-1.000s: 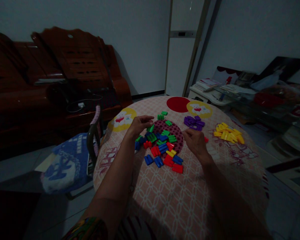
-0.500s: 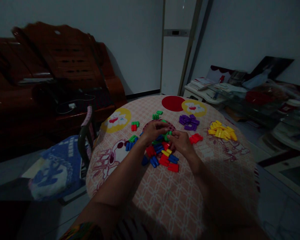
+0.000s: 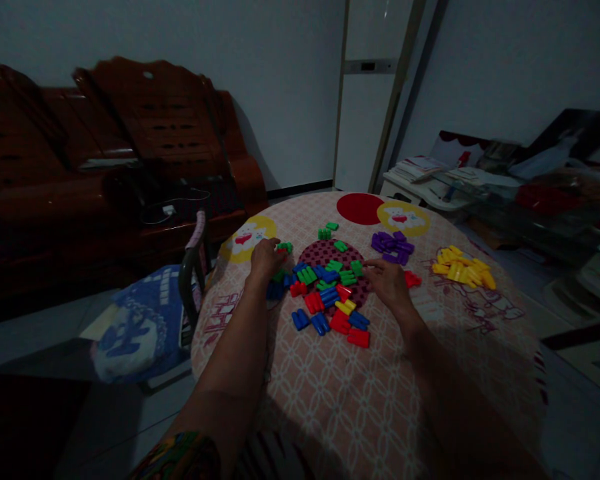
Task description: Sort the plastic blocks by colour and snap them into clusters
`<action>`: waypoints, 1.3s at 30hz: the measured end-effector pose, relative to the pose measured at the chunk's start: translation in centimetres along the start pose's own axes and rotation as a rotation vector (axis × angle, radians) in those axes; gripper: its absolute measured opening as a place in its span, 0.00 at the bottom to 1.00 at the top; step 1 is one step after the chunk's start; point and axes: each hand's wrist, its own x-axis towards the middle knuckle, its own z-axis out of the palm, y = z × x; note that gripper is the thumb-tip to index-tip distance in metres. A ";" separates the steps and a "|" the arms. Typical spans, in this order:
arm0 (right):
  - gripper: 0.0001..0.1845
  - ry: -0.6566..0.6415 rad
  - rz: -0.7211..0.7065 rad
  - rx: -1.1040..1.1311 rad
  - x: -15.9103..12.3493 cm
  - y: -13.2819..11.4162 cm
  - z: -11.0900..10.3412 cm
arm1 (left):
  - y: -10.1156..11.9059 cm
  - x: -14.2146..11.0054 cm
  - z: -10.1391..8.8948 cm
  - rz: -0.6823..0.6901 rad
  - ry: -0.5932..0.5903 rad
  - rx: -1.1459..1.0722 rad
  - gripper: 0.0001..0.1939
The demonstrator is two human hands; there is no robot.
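Plastic pieces in five colours on a round table, two bare hands among them

Central lot: mixed pieces, red, blue, green and one yellow, lying loose mid-table, partly over a dark red checked circle in the cloth.

Right hand: at the right edge of the lot, fingers reaching left, their tips at a green piece; whether they grip it cannot be told.

Left hand: left of the lot, fingers bent beside a small red-and-green group; the fingertips are partly hidden, and whether they hold anything cannot be told. Blue pieces lie by its wrist.

Far side of the lot: green pieces, set apart.

Right of the lot: red pieces, just beyond the right hand; a purple heap, farther off; a yellow heap, farthest right.

Support: round table, pink patterned cloth with red and yellow printed discs at its far edge.

Surroundings: at left, a chair with a blue-and-white cover; beyond it, a carved wooden bench bearing a white cable; far centre, a tall white cabinet-like unit; far right, a stand with papers.
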 end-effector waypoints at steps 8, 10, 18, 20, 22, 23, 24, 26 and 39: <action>0.15 -0.008 -0.005 0.044 -0.4 -0.6 0.0 | -0.3 0.1 0.3 -0.031 0.052 -0.076 0.16; 0.14 -0.010 -0.018 0.056 -0.6 -1.0 0.0 | 0.2 0.2 -0.2 -0.061 0.042 -0.258 0.15; 0.19 -0.090 -0.096 0.152 -1.3 -1.9 0.9 | 6.6 -2.4 0.3 0.045 -0.431 -1.089 0.13; 0.19 -0.135 -0.060 0.165 -1.3 -1.7 1.1 | 8.3 -3.7 1.1 0.079 -0.540 -1.159 0.11; 0.19 -0.163 -0.018 0.188 -1.2 -1.6 1.1 | 9.5 -4.8 1.9 0.122 -0.640 -1.178 0.11; 0.19 -0.171 -0.001 0.215 -1.1 -1.6 1.1 | 9.9 -5.2 2.2 0.151 -0.680 -1.176 0.12; 0.19 -0.175 0.010 0.255 -1.1 -1.6 1.1 | 10.1 -5.4 2.5 0.185 -0.714 -1.167 0.14; 0.18 -0.177 0.018 0.356 -1.0 -1.7 1.0 | 10.2 -5.7 2.8 0.258 -0.750 -1.143 0.17; 0.22 -0.371 0.046 0.365 -1.5 -2.5 0.8 | 10.3 -5.5 2.0 0.337 -0.527 -1.074 0.21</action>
